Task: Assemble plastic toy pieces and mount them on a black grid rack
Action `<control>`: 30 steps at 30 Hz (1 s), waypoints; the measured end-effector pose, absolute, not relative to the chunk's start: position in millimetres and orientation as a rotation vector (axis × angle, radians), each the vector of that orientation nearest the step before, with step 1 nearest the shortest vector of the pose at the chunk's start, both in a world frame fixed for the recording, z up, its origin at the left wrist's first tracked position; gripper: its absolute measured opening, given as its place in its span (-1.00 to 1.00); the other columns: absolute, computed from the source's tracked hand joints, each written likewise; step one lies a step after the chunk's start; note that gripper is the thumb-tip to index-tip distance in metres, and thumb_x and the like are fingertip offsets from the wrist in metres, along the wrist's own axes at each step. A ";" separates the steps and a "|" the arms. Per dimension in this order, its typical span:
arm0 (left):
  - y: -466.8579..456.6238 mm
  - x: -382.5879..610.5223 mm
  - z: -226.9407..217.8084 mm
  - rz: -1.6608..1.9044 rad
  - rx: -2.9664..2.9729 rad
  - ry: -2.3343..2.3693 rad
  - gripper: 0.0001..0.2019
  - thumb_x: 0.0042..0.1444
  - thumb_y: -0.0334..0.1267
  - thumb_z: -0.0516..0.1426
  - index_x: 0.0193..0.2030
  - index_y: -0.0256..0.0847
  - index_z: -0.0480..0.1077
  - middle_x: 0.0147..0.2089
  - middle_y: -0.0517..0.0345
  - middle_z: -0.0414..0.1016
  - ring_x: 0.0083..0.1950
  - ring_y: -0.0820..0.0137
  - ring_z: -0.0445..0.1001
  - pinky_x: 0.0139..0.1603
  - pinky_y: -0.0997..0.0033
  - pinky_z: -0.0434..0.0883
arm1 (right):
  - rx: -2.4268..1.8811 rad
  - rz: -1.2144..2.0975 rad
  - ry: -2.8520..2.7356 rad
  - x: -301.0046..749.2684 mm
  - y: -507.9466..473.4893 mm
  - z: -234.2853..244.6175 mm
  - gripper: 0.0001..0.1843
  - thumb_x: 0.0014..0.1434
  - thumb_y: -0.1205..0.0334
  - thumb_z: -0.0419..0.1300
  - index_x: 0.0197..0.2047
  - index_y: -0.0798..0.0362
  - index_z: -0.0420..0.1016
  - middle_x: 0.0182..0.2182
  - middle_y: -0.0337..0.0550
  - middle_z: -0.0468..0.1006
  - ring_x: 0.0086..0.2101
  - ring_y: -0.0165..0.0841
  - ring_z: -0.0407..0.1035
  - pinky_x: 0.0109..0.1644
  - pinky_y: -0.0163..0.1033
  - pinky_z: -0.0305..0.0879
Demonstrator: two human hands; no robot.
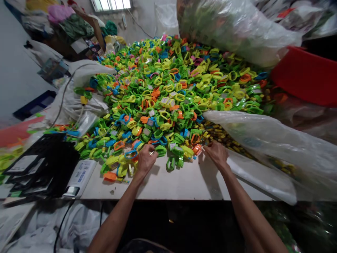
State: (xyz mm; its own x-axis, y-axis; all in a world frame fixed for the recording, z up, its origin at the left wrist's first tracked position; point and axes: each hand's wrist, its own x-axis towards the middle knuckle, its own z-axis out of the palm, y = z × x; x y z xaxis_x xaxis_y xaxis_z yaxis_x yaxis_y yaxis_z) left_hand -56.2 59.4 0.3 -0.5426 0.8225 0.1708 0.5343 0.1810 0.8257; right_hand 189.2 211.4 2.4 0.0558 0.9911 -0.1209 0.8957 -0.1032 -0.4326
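Note:
A large heap of plastic toy watches point(158, 102) in green, yellow, orange and blue covers the white table point(171, 186). At its front edge, my left hand point(146, 160) is closed, thumb and fingers pinched around something small and pale that I cannot make out. A green watch point(160, 151) lies right beside those fingertips. My right hand point(217, 153) is also pinched closed, its fingertips by an orange watch point(197, 149); whether they grip anything is too small to tell. Between the hands lie green watches point(175, 161) on the table.
At the left stand stacked black trays point(42, 168) and a white box point(81, 177). On the right, a clear plastic bag point(252, 137) partly covers small yellow-brown pieces point(217, 133). Behind are a big filled bag point(231, 28) and a red sheet point(305, 75). A cable point(63, 95) runs at left.

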 end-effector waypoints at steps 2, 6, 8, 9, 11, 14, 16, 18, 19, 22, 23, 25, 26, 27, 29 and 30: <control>53.7 -53.1 -0.2 1.406 1.069 1.994 -0.92 -0.16 -0.38 0.08 -0.44 -0.23 0.33 -0.44 0.18 0.40 -0.44 0.44 0.35 -0.41 0.48 0.27 | -1.892 0.837 -1.687 186.1 195.7 4.1 -0.89 -0.11 0.22 0.16 -0.51 0.09 0.36 -0.57 -0.07 0.48 -0.42 -0.17 0.44 -0.42 -0.23 0.23; 47.3 -31.4 -2.5 1.522 0.870 1.785 -0.88 -0.23 -0.34 0.09 -0.46 -0.25 0.33 -0.51 0.23 0.36 -0.47 0.49 0.32 -0.48 0.54 0.21 | -1.380 1.392 -1.223 165.3 144.7 16.4 -0.78 -0.23 0.25 0.24 -0.43 0.06 0.34 -0.70 -0.33 0.35 -0.65 -0.39 0.28 -0.55 -0.30 0.19; 45.5 -18.2 -2.0 1.524 0.786 1.720 -0.81 -0.27 -0.32 0.11 -0.41 -0.26 0.38 -0.50 0.23 0.37 -0.48 0.50 0.30 -0.49 0.55 0.20 | -1.220 1.575 -1.131 153.3 119.1 23.3 -0.69 -0.26 0.26 0.27 -0.34 0.07 0.39 -0.70 -0.36 0.37 -0.67 -0.44 0.24 -0.56 -0.31 0.17; 44.5 -11.8 -1.2 1.504 0.741 1.676 -0.77 -0.28 -0.31 0.12 -0.37 -0.28 0.40 -0.50 0.23 0.38 -0.49 0.51 0.29 -0.49 0.55 0.20 | -1.172 1.660 -1.097 148.2 108.6 26.0 -0.68 -0.26 0.26 0.29 -0.33 0.08 0.41 -0.69 -0.35 0.38 -0.66 -0.45 0.25 -0.55 -0.31 0.18; 42.1 -0.2 1.2 1.433 0.652 1.568 -0.77 -0.28 -0.28 0.12 -0.40 -0.30 0.41 -0.53 0.22 0.38 -0.52 0.52 0.26 -0.50 0.54 0.19 | -1.124 1.790 -1.027 141.2 93.9 29.2 -0.73 -0.26 0.25 0.31 -0.40 0.09 0.42 -0.68 -0.33 0.40 -0.64 -0.44 0.28 -0.52 -0.30 0.22; 37.8 13.1 6.1 1.338 0.552 1.392 -0.86 -0.29 -0.25 0.13 -0.56 -0.30 0.34 -0.60 0.23 0.33 -0.54 0.53 0.25 -0.49 0.53 0.19 | -1.105 1.891 -0.961 137.9 85.7 30.4 -0.71 -0.31 0.25 0.35 -0.46 0.09 0.39 -0.65 -0.30 0.44 -0.62 -0.41 0.35 -0.47 -0.27 0.28; 35.1 18.3 9.1 1.309 0.472 1.284 -0.85 -0.31 -0.26 0.15 -0.57 -0.28 0.29 -0.61 0.24 0.32 -0.55 0.52 0.26 -0.49 0.52 0.20 | -1.117 1.909 -0.952 138.9 85.6 30.6 -0.63 -0.34 0.24 0.38 -0.40 0.09 0.40 -0.63 -0.32 0.45 -0.62 -0.40 0.37 -0.46 -0.26 0.30; 33.2 20.3 11.2 1.289 0.416 1.211 -0.84 -0.32 -0.26 0.15 -0.56 -0.27 0.27 -0.62 0.25 0.30 -0.58 0.53 0.24 -0.50 0.51 0.21 | -1.127 1.900 -0.955 140.4 86.5 30.8 -0.55 -0.34 0.22 0.40 -0.31 0.09 0.40 -0.63 -0.34 0.44 -0.62 -0.41 0.37 -0.46 -0.27 0.30; 32.4 20.4 11.8 1.273 0.410 1.199 -0.85 -0.32 -0.26 0.14 -0.57 -0.26 0.26 -0.64 0.26 0.28 -0.60 0.53 0.22 -0.52 0.52 0.19 | -1.126 1.895 -0.963 141.0 86.9 30.8 -0.53 -0.33 0.20 0.41 -0.29 0.09 0.40 -0.63 -0.35 0.44 -0.62 -0.41 0.36 -0.46 -0.28 0.30; 31.0 18.5 12.8 1.215 0.470 1.214 -0.88 -0.33 -0.28 0.10 -0.62 -0.24 0.21 -0.70 0.29 0.20 -0.65 0.56 0.13 -0.59 0.53 0.09 | -1.082 1.923 -1.026 141.4 87.4 29.9 -0.58 -0.28 0.16 0.41 -0.32 0.09 0.41 -0.65 -0.34 0.43 -0.61 -0.42 0.35 -0.47 -0.29 0.28; 30.8 17.7 13.3 1.196 0.494 1.222 -0.89 -0.34 -0.29 0.08 -0.63 -0.24 0.20 -0.71 0.29 0.19 -0.65 0.57 0.11 -0.60 0.53 0.07 | -1.063 1.941 -1.047 141.3 87.5 29.4 -0.59 -0.27 0.15 0.41 -0.33 0.09 0.42 -0.66 -0.33 0.43 -0.61 -0.42 0.35 -0.47 -0.29 0.27; 30.5 16.3 14.7 1.169 0.521 1.229 -0.90 -0.36 -0.29 0.07 -0.64 -0.23 0.20 -0.72 0.30 0.17 -0.66 0.58 0.09 -0.62 0.53 0.04 | -1.034 1.980 -1.049 141.2 87.9 28.6 -0.61 -0.27 0.16 0.41 -0.33 0.08 0.44 -0.67 -0.33 0.43 -0.61 -0.42 0.35 -0.47 -0.29 0.26; 30.5 15.8 15.7 1.160 0.527 1.231 -0.90 -0.37 -0.29 0.06 -0.63 -0.24 0.21 -0.72 0.31 0.17 -0.67 0.58 0.08 -0.62 0.53 0.03 | -1.024 2.003 -1.028 141.4 88.4 28.2 -0.61 -0.27 0.17 0.41 -0.33 0.08 0.44 -0.66 -0.33 0.43 -0.60 -0.42 0.36 -0.46 -0.29 0.27; 30.5 15.3 16.7 1.150 0.532 1.233 -0.90 -0.37 -0.29 0.06 -0.61 -0.24 0.23 -0.71 0.31 0.18 -0.67 0.58 0.08 -0.63 0.53 0.02 | -1.015 2.027 -0.998 141.8 88.9 27.9 -0.61 -0.28 0.19 0.42 -0.33 0.08 0.45 -0.65 -0.32 0.44 -0.59 -0.42 0.37 -0.45 -0.29 0.28; 30.8 14.3 18.6 1.131 0.538 1.232 -0.88 -0.37 -0.30 0.06 -0.58 -0.26 0.27 -0.69 0.30 0.20 -0.67 0.58 0.09 -0.64 0.54 0.02 | -0.998 2.069 -0.950 143.1 90.2 27.4 -0.63 -0.30 0.24 0.41 -0.34 0.07 0.46 -0.61 -0.31 0.47 -0.57 -0.41 0.39 -0.42 -0.28 0.30; 31.0 13.7 19.2 1.123 0.541 1.231 -0.87 -0.37 -0.30 0.06 -0.57 -0.27 0.28 -0.68 0.29 0.21 -0.67 0.58 0.09 -0.64 0.54 0.02 | -0.986 2.083 -0.943 144.0 90.8 27.1 -0.64 -0.31 0.26 0.41 -0.36 0.07 0.47 -0.59 -0.30 0.49 -0.56 -0.41 0.40 -0.41 -0.29 0.30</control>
State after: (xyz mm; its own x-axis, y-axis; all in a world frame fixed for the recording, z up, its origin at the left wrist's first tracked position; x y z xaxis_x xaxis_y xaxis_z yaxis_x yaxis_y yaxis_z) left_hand 13.7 31.0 19.2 -0.0679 0.8868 -0.4572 -0.3742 0.4022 0.8356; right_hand 144.0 90.8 27.1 -0.5139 0.7764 -0.3649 -0.2382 -0.5378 -0.8087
